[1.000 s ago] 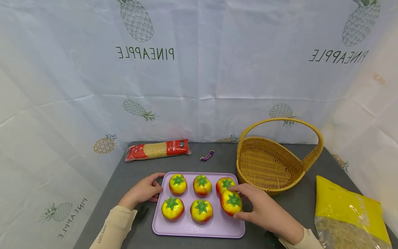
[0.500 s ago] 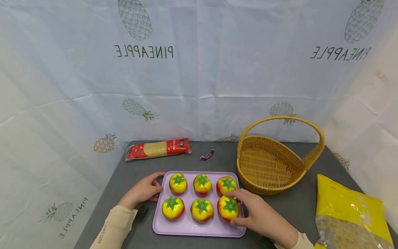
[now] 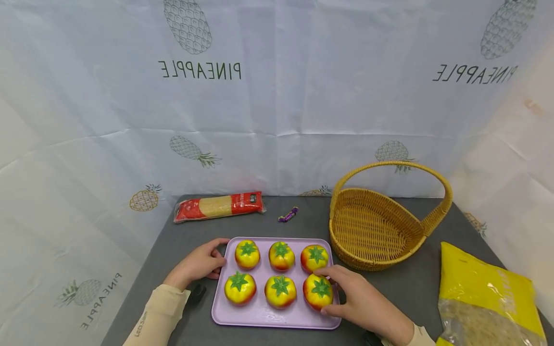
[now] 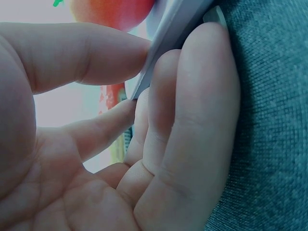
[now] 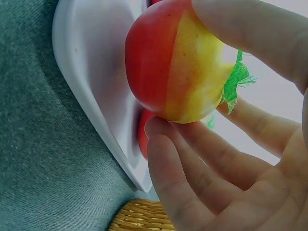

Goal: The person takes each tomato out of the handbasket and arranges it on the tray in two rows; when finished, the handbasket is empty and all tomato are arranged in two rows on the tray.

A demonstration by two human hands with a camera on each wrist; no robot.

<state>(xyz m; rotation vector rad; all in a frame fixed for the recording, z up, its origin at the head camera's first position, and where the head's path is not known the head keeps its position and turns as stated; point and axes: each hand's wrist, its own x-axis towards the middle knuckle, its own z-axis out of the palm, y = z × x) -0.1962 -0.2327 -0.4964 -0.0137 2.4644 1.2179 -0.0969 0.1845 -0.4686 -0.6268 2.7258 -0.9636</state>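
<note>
A lilac tray (image 3: 277,319) carries several red-and-yellow imitation fruits with green leafy tops, in two rows of three. My left hand (image 3: 196,264) pinches the tray's left rim; in the left wrist view the thumb (image 4: 96,57) lies on the inner side and curled fingers (image 4: 202,96) sit outside and under it. At the near right corner my right hand (image 3: 359,295) holds one fruit (image 3: 318,290) between thumb and fingers. The right wrist view shows that fruit (image 5: 178,62) close up, its red base at the tray's surface. Whether it fully rests there I cannot tell.
An open wicker basket (image 3: 374,233) with a tall handle stands behind the right hand. A noodle packet (image 3: 218,206) and a purple-wrapped candy (image 3: 288,214) lie at the back. A yellow bag (image 3: 486,293) lies at the right, and a pineapple-print cloth (image 3: 277,105) hangs behind the table.
My right hand has lowered the fruit onto the near right part of the tray, shifting slightly left and nearer. In the last half second it barely moves. The left hand stays at the rim.
</note>
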